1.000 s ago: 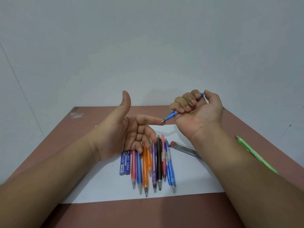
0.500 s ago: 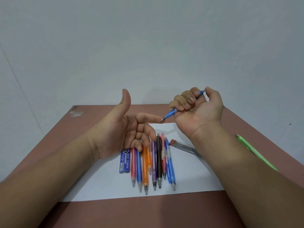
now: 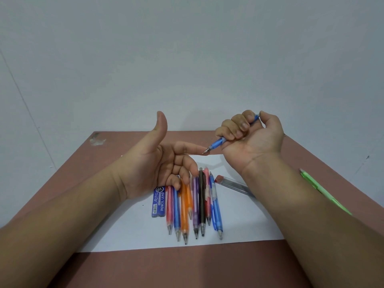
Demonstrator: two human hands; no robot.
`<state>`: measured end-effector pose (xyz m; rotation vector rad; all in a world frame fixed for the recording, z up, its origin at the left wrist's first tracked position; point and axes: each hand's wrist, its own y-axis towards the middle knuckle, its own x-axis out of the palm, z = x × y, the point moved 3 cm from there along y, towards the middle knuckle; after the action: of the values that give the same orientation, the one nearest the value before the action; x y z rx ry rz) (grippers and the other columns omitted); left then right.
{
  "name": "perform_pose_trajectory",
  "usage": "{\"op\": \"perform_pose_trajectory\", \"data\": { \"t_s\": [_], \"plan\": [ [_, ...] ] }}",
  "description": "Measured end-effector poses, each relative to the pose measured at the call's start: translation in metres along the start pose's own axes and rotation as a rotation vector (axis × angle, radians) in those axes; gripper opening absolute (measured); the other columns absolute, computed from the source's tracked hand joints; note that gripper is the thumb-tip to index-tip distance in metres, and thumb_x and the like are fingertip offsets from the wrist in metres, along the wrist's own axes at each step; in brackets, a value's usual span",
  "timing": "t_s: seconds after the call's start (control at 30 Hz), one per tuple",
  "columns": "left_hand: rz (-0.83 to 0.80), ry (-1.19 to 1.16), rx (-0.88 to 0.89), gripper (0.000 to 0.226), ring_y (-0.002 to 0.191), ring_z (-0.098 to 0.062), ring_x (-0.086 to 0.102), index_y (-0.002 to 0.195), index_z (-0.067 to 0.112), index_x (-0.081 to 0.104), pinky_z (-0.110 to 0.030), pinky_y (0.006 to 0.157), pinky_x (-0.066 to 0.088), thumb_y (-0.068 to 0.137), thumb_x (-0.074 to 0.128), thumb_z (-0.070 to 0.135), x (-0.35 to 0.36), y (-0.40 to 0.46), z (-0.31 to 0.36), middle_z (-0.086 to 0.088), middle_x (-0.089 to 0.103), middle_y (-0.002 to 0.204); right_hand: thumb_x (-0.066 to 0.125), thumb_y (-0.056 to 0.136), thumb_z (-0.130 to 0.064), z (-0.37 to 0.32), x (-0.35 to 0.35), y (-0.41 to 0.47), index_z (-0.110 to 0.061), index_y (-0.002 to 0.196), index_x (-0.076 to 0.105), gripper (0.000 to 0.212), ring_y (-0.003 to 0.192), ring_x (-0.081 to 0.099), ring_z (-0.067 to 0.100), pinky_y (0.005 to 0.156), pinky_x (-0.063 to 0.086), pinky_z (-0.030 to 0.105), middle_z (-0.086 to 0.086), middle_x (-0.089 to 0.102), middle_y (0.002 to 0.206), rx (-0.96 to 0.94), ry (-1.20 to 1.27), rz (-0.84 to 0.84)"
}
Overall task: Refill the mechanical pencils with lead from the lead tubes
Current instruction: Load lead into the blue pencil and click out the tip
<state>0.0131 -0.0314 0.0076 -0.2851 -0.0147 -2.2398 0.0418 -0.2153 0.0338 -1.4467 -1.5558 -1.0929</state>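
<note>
My right hand [image 3: 252,138] grips a blue mechanical pencil [image 3: 218,144] in its fist, thumb on the top end, tip pointing left and down. The tip touches the outstretched index fingertip of my left hand [image 3: 158,165], which hovers above the table with the thumb raised, the other fingers curled and nothing held. Below the hands, several mechanical pencils [image 3: 194,204] lie side by side on a white sheet [image 3: 124,231], tips toward me. A blue lead tube [image 3: 159,201] marked PENCIL LEAD lies to their left. A clear lead tube [image 3: 233,185] with a red cap lies to their right.
A green mechanical pencil [image 3: 324,192] lies on the brown table [image 3: 187,269] at the right, partly behind my right forearm. A white wall rises right behind the table's far edge. A scuffed patch [image 3: 97,140] marks the far left corner.
Both hands have risen slightly together. The pencil tip stays at my left index fingertip, and my right thumb remains on the pencil's top.
</note>
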Motion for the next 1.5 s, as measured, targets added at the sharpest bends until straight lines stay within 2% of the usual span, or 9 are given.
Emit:
{"op": "perform_pose_trajectory", "data": {
  "t_s": [0.3, 0.9, 1.5],
  "plan": [
    [-0.012, -0.002, -0.001, 0.112, 0.07, -0.023, 0.063, 0.124, 0.006, 0.069, -0.027, 0.058, 0.055, 0.069, 0.025, 0.093, 0.0001, 0.0, -0.0002, -0.018, 0.066, 0.092, 0.037, 0.094, -0.038, 0.0014, 0.0013, 0.0001, -0.016, 0.062, 0.038, 0.039, 0.047, 0.02, 0.015, 0.048, 0.023, 0.025, -0.003, 0.027, 0.057, 0.005, -0.015, 0.003],
    [-0.028, -0.009, 0.004, 0.11, 0.071, -0.023, 0.063, 0.123, 0.006, 0.069, -0.027, 0.06, 0.056, 0.069, 0.026, 0.092, -0.0006, -0.0001, 0.0001, -0.019, 0.066, 0.092, 0.034, 0.093, -0.032, -0.0008, 0.0011, 0.001, -0.016, 0.064, 0.037, 0.033, 0.046, 0.021, 0.015, 0.048, 0.023, 0.025, -0.003, 0.029, 0.056, -0.007, -0.005, 0.004],
    [-0.022, -0.011, 0.012, 0.106, 0.072, -0.023, 0.063, 0.122, 0.007, 0.07, -0.027, 0.062, 0.057, 0.072, 0.026, 0.09, -0.0012, -0.0006, -0.0001, -0.02, 0.066, 0.093, 0.038, 0.094, -0.037, -0.001, 0.0021, -0.0002, -0.016, 0.063, 0.038, 0.038, 0.047, 0.022, 0.014, 0.049, 0.024, 0.025, -0.003, 0.03, 0.057, -0.003, 0.012, 0.003]
  ]
}}
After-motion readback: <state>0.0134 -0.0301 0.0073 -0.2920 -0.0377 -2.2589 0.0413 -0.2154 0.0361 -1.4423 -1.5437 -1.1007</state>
